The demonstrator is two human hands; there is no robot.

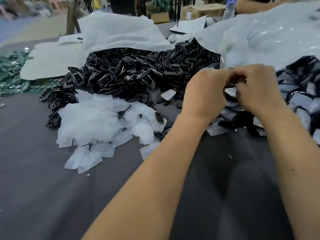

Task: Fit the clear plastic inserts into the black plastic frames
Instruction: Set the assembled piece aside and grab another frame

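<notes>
Both sets of fingers curl round one black frame (232, 94) right of centre, left hand (205, 94) and right hand (258, 90) pressed together over it. We see a pale insert (230, 91) peeking between them; whether it's seated we can't tell. Loose inserts (97, 122) lie centre-left on the worktop (43, 179), empty frames (131, 70) spill from a bag (119, 32) above, finished ones (301, 99) pile at the right. Risks, as we judge it: uneven thumb pressure cocks the insert so one edge pops out, or it flexes and creases. Hands hide the joint, so a half-seat could pass unnoticed.
</notes>
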